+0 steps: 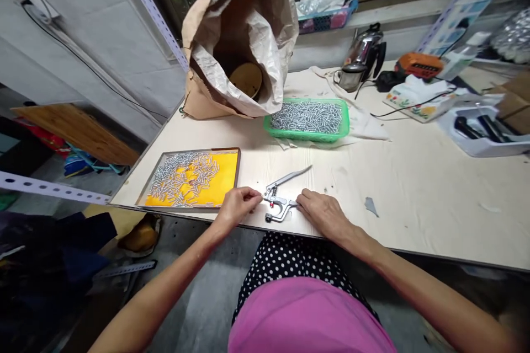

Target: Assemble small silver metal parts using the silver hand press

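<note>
Snap-fastener pliers (282,210) lie on the table near its front edge, with their jaws toward me and their long upper handle (292,176) spread away. My right hand (323,210) has its fingertips closed round the end of the lower handle. My left hand (239,205) is pinched at the left side of the pliers' jaws; whatever is between the fingertips is too small to make out. Left of it, a shallow tray (239,168) with a yellow bottom holds many small silvery metal pins. Behind the pliers, a green plastic basket (306,135) is filled with similar pins.
A large open paper sack (194,85) stands behind the tray. At the back right are a metal kettle (366,47), a metal cup (350,78), an orange device (420,65) and a white bin (476,140). A grey scrap (371,207) lies right of my right hand.
</note>
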`<state>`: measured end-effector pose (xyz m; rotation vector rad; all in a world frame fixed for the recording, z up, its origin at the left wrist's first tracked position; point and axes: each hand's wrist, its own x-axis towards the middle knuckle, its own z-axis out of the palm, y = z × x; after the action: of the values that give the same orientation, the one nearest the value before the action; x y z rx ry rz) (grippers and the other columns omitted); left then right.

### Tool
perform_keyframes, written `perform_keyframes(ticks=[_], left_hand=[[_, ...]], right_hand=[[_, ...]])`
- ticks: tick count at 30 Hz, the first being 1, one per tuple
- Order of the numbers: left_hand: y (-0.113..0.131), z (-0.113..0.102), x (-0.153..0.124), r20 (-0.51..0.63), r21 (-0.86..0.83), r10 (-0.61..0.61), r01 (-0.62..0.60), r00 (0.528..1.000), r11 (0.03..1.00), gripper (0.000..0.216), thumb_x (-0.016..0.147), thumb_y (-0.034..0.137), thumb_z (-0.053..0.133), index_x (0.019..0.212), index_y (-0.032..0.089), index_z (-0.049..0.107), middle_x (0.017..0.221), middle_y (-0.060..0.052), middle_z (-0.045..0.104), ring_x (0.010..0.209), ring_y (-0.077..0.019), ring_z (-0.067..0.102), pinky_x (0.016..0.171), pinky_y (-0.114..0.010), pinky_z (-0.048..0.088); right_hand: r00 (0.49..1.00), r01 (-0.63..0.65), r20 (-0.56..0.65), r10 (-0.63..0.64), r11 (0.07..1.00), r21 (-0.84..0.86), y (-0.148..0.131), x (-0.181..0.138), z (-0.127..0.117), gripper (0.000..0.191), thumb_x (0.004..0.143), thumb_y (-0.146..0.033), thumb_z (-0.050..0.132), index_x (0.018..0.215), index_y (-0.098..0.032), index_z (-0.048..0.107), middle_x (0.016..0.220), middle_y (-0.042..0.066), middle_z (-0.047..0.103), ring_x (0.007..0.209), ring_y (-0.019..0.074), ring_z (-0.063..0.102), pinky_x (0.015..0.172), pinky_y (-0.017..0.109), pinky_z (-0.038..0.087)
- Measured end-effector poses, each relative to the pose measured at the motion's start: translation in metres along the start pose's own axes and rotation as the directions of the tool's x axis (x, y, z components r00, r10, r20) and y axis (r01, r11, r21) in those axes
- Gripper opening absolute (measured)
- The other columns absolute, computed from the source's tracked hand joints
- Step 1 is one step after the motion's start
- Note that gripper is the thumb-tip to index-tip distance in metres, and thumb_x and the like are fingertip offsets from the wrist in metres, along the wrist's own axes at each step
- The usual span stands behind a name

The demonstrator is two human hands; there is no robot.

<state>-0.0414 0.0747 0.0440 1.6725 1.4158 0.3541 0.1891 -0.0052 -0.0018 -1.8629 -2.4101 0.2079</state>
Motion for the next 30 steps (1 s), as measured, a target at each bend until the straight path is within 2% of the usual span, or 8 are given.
perform_keyframes(ticks=[2,5,9,13,20,24,27,30], left_hand=[[0.001,0.015,-0.007,0.081,-0.140,-0.079,0.090,0.994,0.986,0.014,0.075,0.027,0.066,0.077,0.014,0.068,0.059,0.002,0.062,0.048,-0.0094,0.054,0.051,-0.021,0.044],[-0.007,0.028,-0.010,0.087,-0.249,-0.148,0.165,0.985,0.954,0.019,0.072,0.031,0.069,0.076,0.013,0.065,0.056,0.003,0.060,0.046,-0.0079,0.051,0.048,-0.020,0.043],[-0.019,0.034,-0.010,0.042,-0.241,-0.129,0.136,0.991,0.961,0.024,0.070,0.036,0.070,0.075,0.013,0.066,0.054,0.003,0.059,0.045,-0.0076,0.048,0.045,-0.019,0.039],[-0.024,0.038,-0.011,0.043,-0.199,-0.115,0.121,0.992,0.972,0.025,0.071,0.036,0.070,0.076,0.012,0.067,0.054,0.002,0.059,0.046,-0.0083,0.049,0.045,-0.019,0.037],[-0.017,0.040,-0.008,0.112,-0.119,-0.178,0.192,0.978,0.974,0.020,0.074,0.033,0.067,0.073,0.013,0.067,0.053,0.003,0.059,0.046,-0.0082,0.050,0.045,-0.019,0.040],[-0.013,0.034,-0.001,0.210,-0.011,-0.200,0.207,0.957,0.978,0.020,0.074,0.033,0.067,0.067,0.014,0.066,0.046,0.005,0.054,0.042,-0.0078,0.046,0.044,-0.019,0.037],[-0.012,0.031,0.002,0.290,0.005,-0.211,0.219,0.934,0.976,0.024,0.073,0.036,0.067,0.062,0.015,0.063,0.043,0.005,0.051,0.039,-0.0073,0.042,0.042,-0.019,0.033],[-0.013,0.030,0.003,0.322,0.020,-0.236,0.243,0.917,0.970,0.027,0.071,0.037,0.067,0.058,0.016,0.060,0.042,0.006,0.049,0.038,-0.0068,0.041,0.040,-0.019,0.031]], right_hand=[[0.999,0.027,-0.042,-0.028,0.999,-0.036,0.000,-0.002,0.002,0.019,0.097,-0.018,0.044,0.089,-0.019,0.061,0.090,0.004,0.063,0.079,0.0163,0.057,0.063,0.030,0.033],[0.993,0.058,-0.098,-0.065,0.996,-0.068,-0.001,-0.007,0.004,0.022,0.097,-0.013,0.042,0.088,-0.019,0.061,0.088,0.004,0.063,0.074,0.0164,0.054,0.064,0.031,0.030],[0.980,0.094,-0.167,-0.107,0.992,-0.083,-0.002,-0.011,0.003,0.024,0.096,-0.008,0.042,0.087,-0.018,0.061,0.086,0.005,0.063,0.073,0.0171,0.052,0.065,0.032,0.027],[0.974,0.111,-0.190,-0.126,0.990,-0.091,-0.003,-0.012,0.000,0.025,0.095,-0.006,0.041,0.086,-0.018,0.061,0.084,0.005,0.063,0.072,0.0176,0.051,0.066,0.033,0.027],[0.986,0.108,-0.124,-0.116,0.992,-0.065,-0.003,-0.013,-0.005,0.026,0.095,-0.005,0.039,0.087,-0.017,0.060,0.086,0.005,0.063,0.072,0.0173,0.051,0.067,0.033,0.026],[0.993,0.101,-0.051,-0.103,0.994,-0.030,-0.002,-0.009,-0.006,0.023,0.095,-0.008,0.041,0.088,-0.018,0.060,0.090,0.005,0.063,0.074,0.0170,0.052,0.067,0.033,0.027],[0.996,0.093,0.004,-0.093,0.996,-0.013,-0.003,-0.007,-0.006,0.021,0.095,-0.009,0.042,0.092,-0.018,0.061,0.091,0.006,0.063,0.077,0.0178,0.054,0.067,0.032,0.028],[0.996,0.082,0.014,-0.082,0.996,0.030,0.000,-0.007,-0.006,0.017,0.097,-0.017,0.045,0.095,-0.019,0.062,0.094,0.006,0.063,0.082,0.0187,0.055,0.071,0.032,0.032]])
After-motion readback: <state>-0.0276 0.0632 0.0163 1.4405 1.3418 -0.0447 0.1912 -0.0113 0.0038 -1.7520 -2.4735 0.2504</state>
